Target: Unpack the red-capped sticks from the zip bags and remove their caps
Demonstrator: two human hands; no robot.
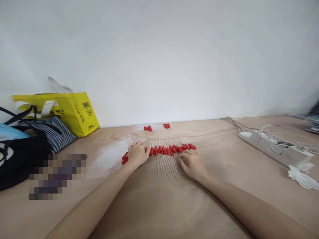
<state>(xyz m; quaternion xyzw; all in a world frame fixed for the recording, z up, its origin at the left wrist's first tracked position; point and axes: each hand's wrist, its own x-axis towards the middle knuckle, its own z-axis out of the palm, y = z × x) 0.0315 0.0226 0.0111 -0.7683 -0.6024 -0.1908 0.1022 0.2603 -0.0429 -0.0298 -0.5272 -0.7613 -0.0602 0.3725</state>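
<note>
Clear, thin droppers with red rubber bulbs lie in two facing rows on the wooden table, bulbs meeting in the middle. The far row's tubes (166,142) point to the wall and the near row's tubes (166,166) point toward me. My left hand (137,153) rests palm down at the left end of the bulbs (161,150), fingers forward and thumb beside them. At the right end, my right hand (192,163) touches the bulbs with loosely bent fingers, a gap showing between thumb and index finger. More red bulbs (125,157) show left of my left wrist.
Clear plastic bags (107,159) lie on the left. Against the wall is another bag (157,127) with red bulbs. A yellow bag (86,116) and striped pouch (56,134) stand far left. A power strip (261,146) with cables and a crumpled white tissue (302,177) are right.
</note>
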